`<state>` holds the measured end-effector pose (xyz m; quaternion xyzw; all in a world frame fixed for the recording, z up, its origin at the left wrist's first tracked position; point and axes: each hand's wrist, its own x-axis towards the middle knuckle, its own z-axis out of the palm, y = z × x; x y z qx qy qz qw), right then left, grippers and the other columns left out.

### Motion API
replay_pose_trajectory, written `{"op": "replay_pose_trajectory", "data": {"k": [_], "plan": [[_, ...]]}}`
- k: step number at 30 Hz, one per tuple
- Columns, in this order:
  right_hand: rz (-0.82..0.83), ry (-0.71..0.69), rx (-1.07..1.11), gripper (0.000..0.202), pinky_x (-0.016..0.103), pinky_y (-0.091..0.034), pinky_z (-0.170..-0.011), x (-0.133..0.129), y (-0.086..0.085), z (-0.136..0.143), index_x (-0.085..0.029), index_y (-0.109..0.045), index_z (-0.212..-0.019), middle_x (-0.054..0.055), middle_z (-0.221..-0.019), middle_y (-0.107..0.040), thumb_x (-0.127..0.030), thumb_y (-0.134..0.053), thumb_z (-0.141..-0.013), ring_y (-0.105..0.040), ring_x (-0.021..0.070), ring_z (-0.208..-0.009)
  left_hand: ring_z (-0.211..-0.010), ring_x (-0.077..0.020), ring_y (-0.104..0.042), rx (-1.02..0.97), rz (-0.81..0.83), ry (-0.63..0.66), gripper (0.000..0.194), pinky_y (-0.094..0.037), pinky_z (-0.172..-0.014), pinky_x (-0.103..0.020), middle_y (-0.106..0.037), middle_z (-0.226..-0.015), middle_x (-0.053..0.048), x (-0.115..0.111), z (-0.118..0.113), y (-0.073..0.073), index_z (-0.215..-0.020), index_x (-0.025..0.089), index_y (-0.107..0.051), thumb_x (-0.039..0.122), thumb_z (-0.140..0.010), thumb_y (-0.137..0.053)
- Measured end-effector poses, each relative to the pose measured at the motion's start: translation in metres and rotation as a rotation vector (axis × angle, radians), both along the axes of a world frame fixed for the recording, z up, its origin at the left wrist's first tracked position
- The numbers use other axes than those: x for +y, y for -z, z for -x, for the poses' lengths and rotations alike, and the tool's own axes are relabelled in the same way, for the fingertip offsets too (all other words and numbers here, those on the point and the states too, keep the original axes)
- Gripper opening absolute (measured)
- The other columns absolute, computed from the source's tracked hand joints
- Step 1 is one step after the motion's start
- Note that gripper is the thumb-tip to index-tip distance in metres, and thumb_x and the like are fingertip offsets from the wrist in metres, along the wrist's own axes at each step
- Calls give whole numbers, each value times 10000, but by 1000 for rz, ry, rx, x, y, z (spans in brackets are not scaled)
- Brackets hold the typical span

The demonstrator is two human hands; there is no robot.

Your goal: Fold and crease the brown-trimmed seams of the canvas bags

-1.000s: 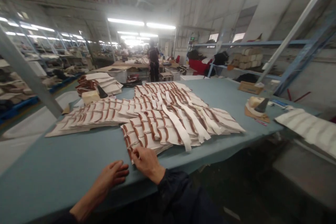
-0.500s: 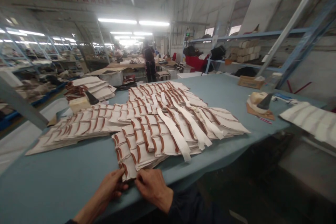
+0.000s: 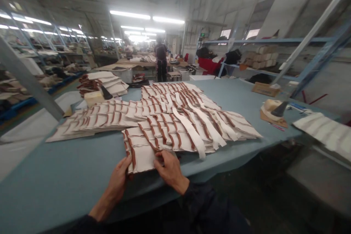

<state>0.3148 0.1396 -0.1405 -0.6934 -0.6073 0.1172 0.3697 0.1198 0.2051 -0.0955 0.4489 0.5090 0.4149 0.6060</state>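
Note:
A cream fabric panel with brown edging (image 3: 144,156) lies at the near end of the overlapping rows, its front edge lifted a little off the table. My left hand (image 3: 120,173) pinches its left near corner, thumb on top and the other fingers underneath. On the panel's right near edge, my right hand (image 3: 170,170) grips with thumb and bent fingers; some fingertips are hidden. Behind it, several similar panels (image 3: 170,131) overlap in a stack. Loose white strips (image 3: 190,128) lie across them.
A blue-green cloth (image 3: 90,168) covers the table. More panels (image 3: 95,117) fan out at left, near a pale block with a dark cone (image 3: 94,98). A similar block and cone (image 3: 274,109) sit at right, beside a pink pen (image 3: 278,127). A person (image 3: 161,60) stands farther back.
Both hands have moved forward and slightly right. The near panel has been raised at its front edge and spread wider between them. The camera view has shifted a little.

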Motion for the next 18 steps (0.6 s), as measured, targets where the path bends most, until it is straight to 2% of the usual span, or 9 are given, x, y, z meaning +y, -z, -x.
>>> {"op": "replay_pose_trajectory", "data": {"k": [3,6,8,10,12,14,16,18], "plan": [[117,25,-12,215,280,-522,-828,10,2,-4,-200,-734,-1163,64,-1020,-807,-287,-697,-971,-757,211,-913,-483,-116,-457,-29,-17,-41,570,-367,-443,-225,-565,-566,59,-4,29,-9,-762,190,-686,700,-590,-873],[250,67,-77,202,317,-510,-755,17,3,-4,-153,-755,-990,125,-867,-790,-315,-637,-1019,-757,270,-845,-476,-122,-473,0,12,-128,531,-356,-441,-221,-575,-545,60,-8,65,-11,-716,196,-661,663,-568,-866],[288,55,-131,224,354,-519,-783,14,1,0,-141,-747,-947,172,-882,-783,-304,-617,-1029,-756,311,-886,-466,-144,-505,42,68,-130,528,-373,-439,-237,-619,-540,31,-13,84,-9,-691,182,-676,640,-529,-882],[279,-21,-182,163,388,-536,-859,4,-6,9,-144,-747,-987,199,-976,-787,-285,-667,-996,-742,342,-1000,-480,-174,-547,66,104,-100,531,-415,-457,-260,-674,-566,-6,-21,96,-9,-702,167,-707,634,-532,-894],[243,-117,-220,175,433,-549,-934,-12,-16,21,-163,-745,-1064,207,-1126,-778,-294,-737,-948,-710,369,-1118,-555,-212,-619,61,91,-73,547,-482,-523,-285,-735,-638,-31,-28,98,-12,-765,163,-744,653,-571,-891],[181,-191,-239,285,470,-549,-1018,-27,-28,33,-197,-728,-1182,195,-1318,-736,-344,-766,-941,-670,371,-1228,-704,-262,-703,38,45,-50,582,-550,-646,-310,-791,-748,-48,-34,93,-18,-863,169,-775,681,-608,-882],[4,-289,-236,501,506,-521,-1123,-37,-37,44,-206,-659,-1355,194,-1473,-659,-415,-804,-924,-616,369,-1342,-865,-311,-746,11,3,-12,638,-582,-768,-334,-825,-857,-67,-40,84,-26,-966,174,-792,711,-632,-874],[-159,-392,-218,690,528,-493,-1180,-39,-43,52,-191,-583,-1463,204,-1536,-609,-453,-849,-883,-580,369,-1395,-939,-332,-749,-6,-23,30,680,-587,-810,-340,-833,-921,-77,-45,78,-34,-1029,177,-797,737,-650,-867]]}}
